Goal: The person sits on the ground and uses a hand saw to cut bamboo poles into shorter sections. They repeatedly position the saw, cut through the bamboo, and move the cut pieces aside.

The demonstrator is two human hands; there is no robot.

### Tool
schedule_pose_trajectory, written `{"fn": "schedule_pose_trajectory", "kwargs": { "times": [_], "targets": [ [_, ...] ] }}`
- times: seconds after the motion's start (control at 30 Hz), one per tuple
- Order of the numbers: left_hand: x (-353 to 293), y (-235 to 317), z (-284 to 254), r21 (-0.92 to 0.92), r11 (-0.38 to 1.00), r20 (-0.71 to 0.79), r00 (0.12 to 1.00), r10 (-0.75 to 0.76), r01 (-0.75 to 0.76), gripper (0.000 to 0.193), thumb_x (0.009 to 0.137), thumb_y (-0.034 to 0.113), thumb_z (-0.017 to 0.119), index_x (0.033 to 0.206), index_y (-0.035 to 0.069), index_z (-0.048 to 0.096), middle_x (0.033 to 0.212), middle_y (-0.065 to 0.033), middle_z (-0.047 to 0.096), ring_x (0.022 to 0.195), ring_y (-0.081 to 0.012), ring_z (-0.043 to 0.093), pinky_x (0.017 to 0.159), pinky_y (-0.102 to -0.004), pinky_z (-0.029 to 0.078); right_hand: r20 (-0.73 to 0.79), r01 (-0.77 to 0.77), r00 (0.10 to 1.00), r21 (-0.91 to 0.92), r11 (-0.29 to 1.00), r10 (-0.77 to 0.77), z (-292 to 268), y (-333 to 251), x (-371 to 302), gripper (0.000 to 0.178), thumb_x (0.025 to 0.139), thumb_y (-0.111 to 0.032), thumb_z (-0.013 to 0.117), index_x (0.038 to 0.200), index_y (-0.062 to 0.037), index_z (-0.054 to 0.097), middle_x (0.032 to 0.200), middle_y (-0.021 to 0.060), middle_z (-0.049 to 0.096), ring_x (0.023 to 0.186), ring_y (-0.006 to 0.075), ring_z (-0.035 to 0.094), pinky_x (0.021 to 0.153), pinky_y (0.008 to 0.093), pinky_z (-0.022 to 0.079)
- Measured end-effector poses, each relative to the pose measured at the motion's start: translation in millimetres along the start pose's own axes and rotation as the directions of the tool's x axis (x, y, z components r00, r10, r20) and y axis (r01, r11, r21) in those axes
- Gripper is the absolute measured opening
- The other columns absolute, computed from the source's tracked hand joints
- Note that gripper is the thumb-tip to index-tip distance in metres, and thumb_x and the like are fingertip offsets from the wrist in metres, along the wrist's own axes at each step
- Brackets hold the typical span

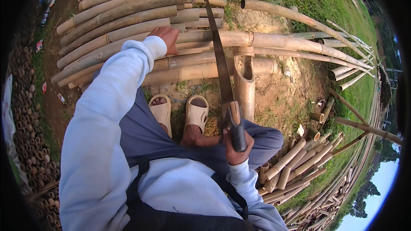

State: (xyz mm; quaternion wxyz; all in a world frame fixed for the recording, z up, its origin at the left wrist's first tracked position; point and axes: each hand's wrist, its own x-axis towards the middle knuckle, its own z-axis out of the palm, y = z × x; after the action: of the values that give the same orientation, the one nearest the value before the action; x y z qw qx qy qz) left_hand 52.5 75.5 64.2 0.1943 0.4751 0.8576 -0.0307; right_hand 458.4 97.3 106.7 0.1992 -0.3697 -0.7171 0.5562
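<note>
My right hand (236,149) is wrapped round the dark handle of a handsaw (221,57). Its long tapering blade points away from me, crossing in front of a bamboo pole (233,39). Whether the teeth touch the pole, I cannot tell. The pole lies across the notched top of a short upright bamboo post (245,96), just right of the blade. Farther left, my left hand (166,38) is closed over the pole, its fingers partly hidden. My sandalled feet are below, left of the saw.
Cut bamboo lengths (124,19) lie side by side at the upper left. More long poles (299,19) stretch over grass to the right. Short offcuts (299,167) are heaped at the lower right, and stacked bamboo ends (32,145) line the left edge.
</note>
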Motion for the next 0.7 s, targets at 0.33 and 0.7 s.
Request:
{"fn": "schedule_pose_trajectory", "kwargs": {
  "times": [0.33, 0.7],
  "targets": [
    [15.6, -10.7, 9.6, -0.023, 0.999, -0.09, 0.996, 0.026, -0.029, 0.098, 0.082, 0.088, 0.045, 0.116, -0.001, 0.068, 0.098, -0.0266, 0.072, 0.101, -0.0422, 0.069, 0.094, -0.05, 0.053, -0.073, 0.156, 0.985, 0.02, 0.987, -0.155, 26.2, 9.2, 48.4, 0.014, 0.089, -0.003, 0.072, 0.1, 0.0035, 0.068, 0.078, 0.0046, 0.068, 0.073, 0.0088, 0.06, 0.066, 0.0266, 0.049],
    [-13.9, -3.9, 51.2, -0.252, 0.945, -0.422, 0.903, 0.084, -0.206, 0.066, 0.103, 0.055, 0.043, 0.136, 0.0, 0.057, 0.141, -0.0242, 0.055, 0.132, -0.0379, 0.05, 0.113, -0.047, 0.039, 0.002, 0.121, 0.993, 0.028, 0.992, -0.121, 18.5, 15.7, 33.5, 0.015, 0.088, -0.001, 0.07, 0.102, 0.0038, 0.067, 0.074, 0.008, 0.065, 0.068, 0.0086, 0.058, 0.063, 0.0279, 0.049]
  ]
}}
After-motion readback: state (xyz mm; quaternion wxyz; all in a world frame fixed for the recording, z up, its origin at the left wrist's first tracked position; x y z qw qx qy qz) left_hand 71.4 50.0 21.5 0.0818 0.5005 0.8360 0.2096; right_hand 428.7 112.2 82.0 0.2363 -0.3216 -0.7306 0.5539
